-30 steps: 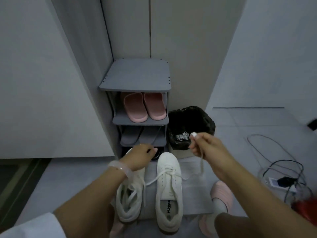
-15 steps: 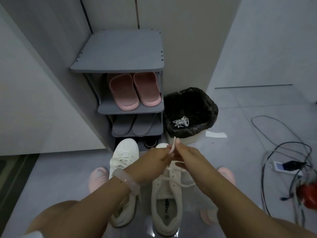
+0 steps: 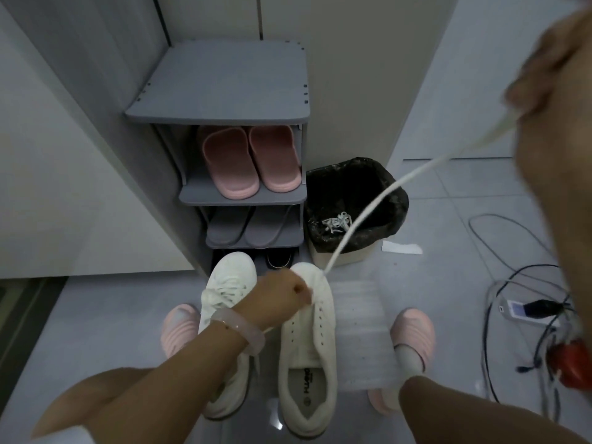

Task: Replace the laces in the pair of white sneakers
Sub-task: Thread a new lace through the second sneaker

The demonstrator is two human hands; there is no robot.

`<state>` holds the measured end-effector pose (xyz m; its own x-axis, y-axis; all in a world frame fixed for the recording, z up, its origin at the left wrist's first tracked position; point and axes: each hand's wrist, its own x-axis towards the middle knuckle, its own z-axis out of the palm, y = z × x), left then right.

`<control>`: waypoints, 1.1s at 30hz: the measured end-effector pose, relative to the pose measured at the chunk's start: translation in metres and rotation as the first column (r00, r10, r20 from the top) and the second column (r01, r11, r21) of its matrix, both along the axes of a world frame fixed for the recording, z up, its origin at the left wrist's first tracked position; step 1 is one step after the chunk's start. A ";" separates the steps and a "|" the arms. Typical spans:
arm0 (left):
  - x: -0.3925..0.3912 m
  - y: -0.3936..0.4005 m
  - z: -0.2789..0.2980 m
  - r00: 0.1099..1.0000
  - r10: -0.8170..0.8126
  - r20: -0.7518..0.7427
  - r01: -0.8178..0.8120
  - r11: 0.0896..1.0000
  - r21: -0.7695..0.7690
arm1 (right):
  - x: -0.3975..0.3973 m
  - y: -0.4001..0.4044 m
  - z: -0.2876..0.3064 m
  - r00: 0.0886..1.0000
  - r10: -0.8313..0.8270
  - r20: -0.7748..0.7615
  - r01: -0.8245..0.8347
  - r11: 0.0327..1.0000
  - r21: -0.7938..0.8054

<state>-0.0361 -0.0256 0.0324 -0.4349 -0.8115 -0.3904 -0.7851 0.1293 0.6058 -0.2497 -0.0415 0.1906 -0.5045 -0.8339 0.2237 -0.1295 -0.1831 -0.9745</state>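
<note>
A person crouched over a pair of white sneakers on a grey tiled floor, the hands far apart. The right hand (image 3: 551,78), raised close to the camera at about two o'clock, pinched a white lace (image 3: 368,213) that ran taut down to the toe end of the right-hand sneaker (image 3: 309,350). The left hand (image 3: 282,299), curled at the centre of the view and wearing a pink bracelet (image 3: 238,330), gripped that shoe near its front eyelets; whether its fingers also held the lace could not be told. The shoe's eyelets showed bare, while the left-hand sneaker (image 3: 229,293), just beside it at nine o'clock, was laced.

A bin lined with a black bag (image 3: 355,200) stood at twelve o'clock from the shoes, a bundle of white laces (image 3: 334,223) lying inside it. A grey shoe rack (image 3: 224,91) at eleven o'clock carried pink slippers (image 3: 250,161) and grey slippers (image 3: 253,229). Cables (image 3: 528,302) trailed at three o'clock.

The lace appeared to be coming out. A hard tug could likely lift or skid the shoe if the steadying grip slackened, and a snagged tip could jam in the last eyelet. The freed end, whipping upward, might also swing toward the nearby cables.
</note>
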 end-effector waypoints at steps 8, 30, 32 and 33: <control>-0.019 0.026 -0.024 0.997 0.075 0.029 -0.075 0.997 -0.008 | 0.053 0.060 -0.155 0.731 0.607 -0.311 -0.235 0.653 0.720; -0.011 0.022 -0.038 0.997 0.068 -0.025 -0.067 0.997 0.027 | 0.057 0.057 -0.199 0.269 0.779 -0.567 -0.133 0.613 0.779; -0.012 0.022 -0.039 0.997 0.080 -0.016 -0.079 0.997 0.023 | 0.059 0.057 -0.199 0.218 0.783 -0.582 -0.114 0.613 0.782; -0.012 0.022 -0.040 0.996 0.088 -0.008 -0.088 0.996 0.019 | 0.062 0.057 -0.200 0.173 0.780 -0.601 -0.104 0.621 0.777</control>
<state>-0.0484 -0.0033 -0.0073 -0.3660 -0.8392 -0.4021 -0.7872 0.0488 0.6147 -0.1881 0.0160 -0.0093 0.2187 -0.9277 -0.3025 -0.9578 -0.1449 -0.2482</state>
